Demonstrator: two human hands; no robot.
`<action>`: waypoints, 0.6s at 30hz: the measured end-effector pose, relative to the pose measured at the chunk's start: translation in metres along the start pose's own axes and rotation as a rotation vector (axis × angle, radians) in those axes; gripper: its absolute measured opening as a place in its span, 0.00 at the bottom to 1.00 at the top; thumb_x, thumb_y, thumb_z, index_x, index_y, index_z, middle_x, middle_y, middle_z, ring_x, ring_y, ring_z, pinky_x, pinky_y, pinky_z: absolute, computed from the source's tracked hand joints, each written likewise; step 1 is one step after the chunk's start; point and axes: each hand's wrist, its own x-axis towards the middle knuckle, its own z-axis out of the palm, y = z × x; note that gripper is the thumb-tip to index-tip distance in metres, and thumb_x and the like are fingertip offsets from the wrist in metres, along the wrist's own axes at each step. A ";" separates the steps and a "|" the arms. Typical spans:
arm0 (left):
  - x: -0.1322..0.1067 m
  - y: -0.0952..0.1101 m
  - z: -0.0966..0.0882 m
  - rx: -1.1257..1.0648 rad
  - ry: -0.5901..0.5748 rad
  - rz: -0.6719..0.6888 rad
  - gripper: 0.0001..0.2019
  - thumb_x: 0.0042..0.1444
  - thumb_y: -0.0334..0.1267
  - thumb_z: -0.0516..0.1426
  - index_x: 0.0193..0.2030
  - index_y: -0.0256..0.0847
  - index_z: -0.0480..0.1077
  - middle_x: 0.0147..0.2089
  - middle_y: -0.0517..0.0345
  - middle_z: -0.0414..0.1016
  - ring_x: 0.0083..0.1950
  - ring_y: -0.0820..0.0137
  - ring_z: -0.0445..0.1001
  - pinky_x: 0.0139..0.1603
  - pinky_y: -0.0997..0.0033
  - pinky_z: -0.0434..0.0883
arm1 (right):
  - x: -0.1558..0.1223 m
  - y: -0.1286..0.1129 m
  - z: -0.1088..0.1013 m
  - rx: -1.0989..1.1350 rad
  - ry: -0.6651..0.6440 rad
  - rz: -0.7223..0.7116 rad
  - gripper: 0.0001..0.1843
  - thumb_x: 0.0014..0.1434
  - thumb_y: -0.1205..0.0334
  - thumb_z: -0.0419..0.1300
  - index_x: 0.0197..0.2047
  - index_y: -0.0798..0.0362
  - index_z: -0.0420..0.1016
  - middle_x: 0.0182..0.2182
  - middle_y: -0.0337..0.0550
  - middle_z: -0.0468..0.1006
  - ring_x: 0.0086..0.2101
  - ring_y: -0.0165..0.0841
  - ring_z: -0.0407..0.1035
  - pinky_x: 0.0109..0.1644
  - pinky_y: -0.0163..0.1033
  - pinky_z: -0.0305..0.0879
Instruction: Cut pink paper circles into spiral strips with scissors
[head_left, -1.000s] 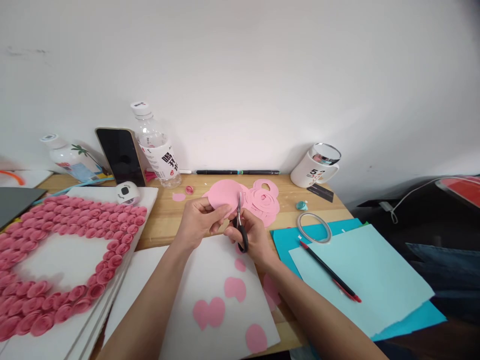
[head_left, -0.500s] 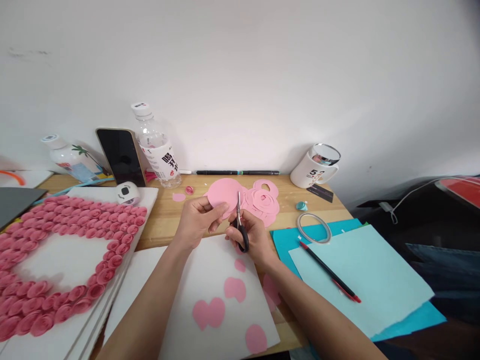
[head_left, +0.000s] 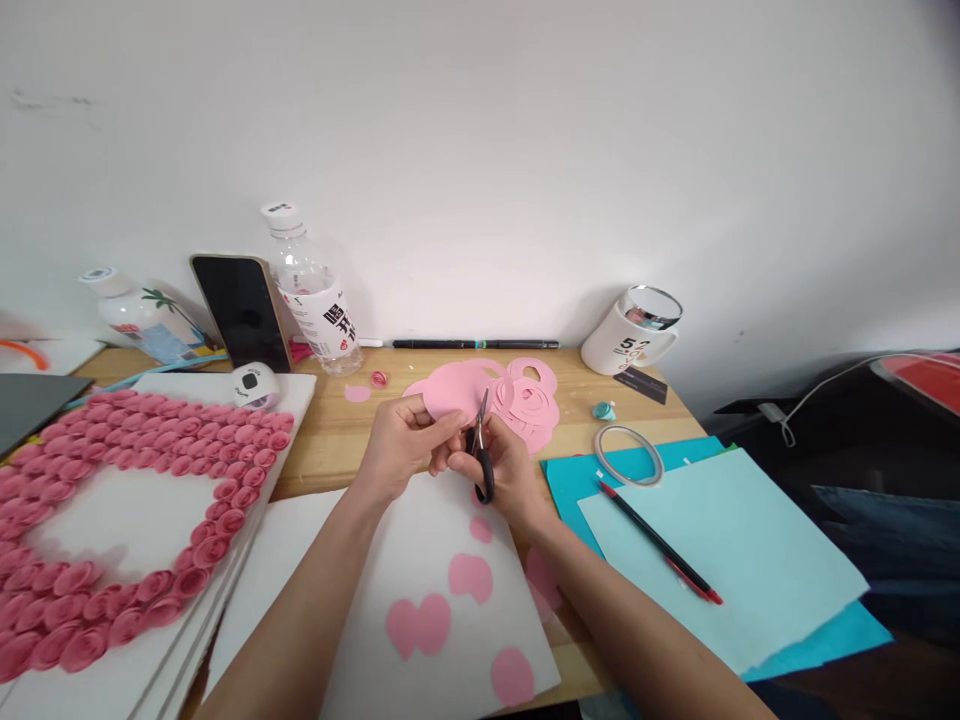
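Note:
Between thumb and fingers, my left hand (head_left: 405, 445) pinches a round pink paper disc (head_left: 454, 388), held up above the table. My right hand (head_left: 510, 470) is closed on black-handled scissors (head_left: 484, 475), whose blades point upward at the disc's right edge. Behind the disc lies a heap of pink paper spirals (head_left: 529, 400), partly covered by it. Under my wrists is a white sheet (head_left: 367, 620), with several pink paper pieces (head_left: 471, 577) scattered on it.
At left is a white board edged with pink paper roses (head_left: 157, 450). A phone (head_left: 241, 310), a clear bottle (head_left: 315, 300) and a mug (head_left: 630, 330) stand along the wall. To the right, a tape roll (head_left: 628, 456) and a pen (head_left: 660, 540) rest on blue paper (head_left: 720, 560).
The pink disc has shifted slightly right and down and tilted flatter. The scissors have turned a little, their blades now leaning to the right. Both hands keep their hold.

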 end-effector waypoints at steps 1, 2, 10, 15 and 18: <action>0.000 0.000 0.000 -0.001 -0.002 -0.003 0.12 0.44 0.39 0.62 0.20 0.35 0.65 0.17 0.63 0.68 0.13 0.81 0.61 0.12 0.80 0.56 | 0.000 -0.001 0.000 -0.002 0.001 -0.004 0.22 0.45 0.50 0.66 0.34 0.51 0.60 0.26 0.37 0.70 0.24 0.28 0.64 0.26 0.33 0.58; 0.000 0.000 0.000 -0.001 -0.004 -0.005 0.12 0.44 0.39 0.62 0.20 0.35 0.65 0.17 0.63 0.68 0.13 0.81 0.61 0.12 0.80 0.56 | 0.001 -0.001 0.000 -0.002 -0.002 -0.007 0.22 0.45 0.50 0.66 0.34 0.51 0.59 0.26 0.37 0.70 0.24 0.29 0.65 0.27 0.34 0.59; 0.000 -0.001 0.000 0.012 -0.007 0.002 0.13 0.45 0.40 0.61 0.20 0.35 0.65 0.17 0.63 0.69 0.14 0.80 0.62 0.13 0.80 0.57 | 0.000 -0.004 0.000 -0.017 -0.016 0.009 0.23 0.45 0.46 0.65 0.34 0.50 0.59 0.24 0.36 0.69 0.22 0.28 0.61 0.26 0.34 0.59; -0.001 0.001 0.000 0.032 -0.008 0.015 0.13 0.44 0.41 0.62 0.20 0.35 0.65 0.17 0.62 0.68 0.14 0.80 0.61 0.13 0.79 0.58 | 0.000 -0.004 0.000 -0.046 0.007 -0.009 0.22 0.45 0.47 0.65 0.34 0.51 0.60 0.24 0.36 0.69 0.23 0.27 0.61 0.25 0.33 0.58; -0.001 0.003 0.000 0.045 -0.014 0.026 0.13 0.45 0.41 0.61 0.20 0.35 0.65 0.17 0.62 0.67 0.13 0.81 0.61 0.13 0.79 0.58 | 0.000 -0.005 0.000 -0.043 0.014 -0.010 0.21 0.45 0.49 0.66 0.33 0.51 0.61 0.26 0.36 0.68 0.23 0.26 0.61 0.24 0.32 0.57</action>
